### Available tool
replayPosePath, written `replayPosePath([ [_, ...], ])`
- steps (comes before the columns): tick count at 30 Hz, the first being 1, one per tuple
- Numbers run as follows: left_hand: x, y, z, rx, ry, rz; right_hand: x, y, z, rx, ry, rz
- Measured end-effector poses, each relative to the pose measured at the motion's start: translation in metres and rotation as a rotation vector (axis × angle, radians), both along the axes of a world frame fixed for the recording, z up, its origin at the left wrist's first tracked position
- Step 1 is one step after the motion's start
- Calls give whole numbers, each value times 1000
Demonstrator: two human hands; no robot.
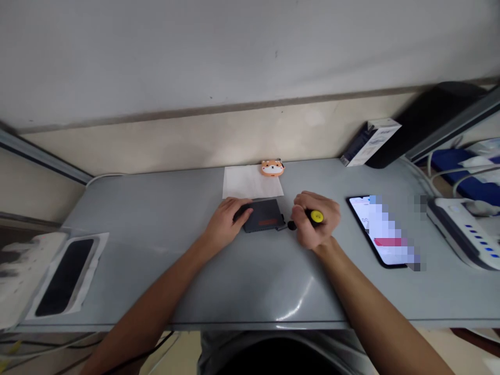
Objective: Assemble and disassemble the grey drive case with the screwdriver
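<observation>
A small dark flat device with a reddish label lies on the grey table, partly on a white paper sheet. My left hand rests on the device's left end, fingers curled over it and pressing it down. My right hand is closed round a black screwdriver with a yellow cap. The tool's dark tip sits at the device's right edge. An orange animal-shaped toy lies at the paper's far right corner.
A lit phone lies to the right. A white power strip with cables sits at the far right. A blue-and-white box leans by the wall. A dark phone in white wrapping lies at the left edge.
</observation>
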State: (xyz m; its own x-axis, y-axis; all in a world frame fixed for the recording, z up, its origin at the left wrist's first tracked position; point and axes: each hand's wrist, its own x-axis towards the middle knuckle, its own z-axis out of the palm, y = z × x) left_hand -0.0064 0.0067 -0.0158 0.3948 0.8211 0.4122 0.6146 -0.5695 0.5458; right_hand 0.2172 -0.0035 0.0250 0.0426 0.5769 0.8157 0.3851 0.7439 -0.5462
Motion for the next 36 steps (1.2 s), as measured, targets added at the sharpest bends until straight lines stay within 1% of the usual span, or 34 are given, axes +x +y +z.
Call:
replayPosePath([
  [2, 0, -1, 1, 68, -5, 14, 0, 0, -1, -29, 39, 5],
  [6, 1, -4, 3, 190, -37, 90, -2, -2, -1, -74, 57, -5],
  [10, 2, -4, 3, 220, -59, 109, -11, -6, -1, -160, 91, 35],
  [14, 1, -5, 4, 226, -79, 92, -21, -9, -3, -139, 7, 107],
  [16, 1, -6, 5, 228, -87, 71, -24, -10, -4, -115, -8, 126],
  [19, 1, -7, 8, 225, -91, 28, -25, -11, -5, -76, -5, 117],
  [23, -2, -8, 11, 222, -85, -23, -24, -13, -6, -67, 63, 105],
  [27, -8, -7, 14, 232, 13, -134, -23, -13, -8, -90, 75, 113],
  [30, -10, -6, 16, 223, 71, -144, -25, -12, -8, -58, 36, 135],
  [33, -11, -4, 17, 287, 71, -161, -26, -12, -7, -16, 30, 139],
  [36, -11, -2, 18, 372, 53, -201, -25, -12, -6, -15, 60, 114],
])
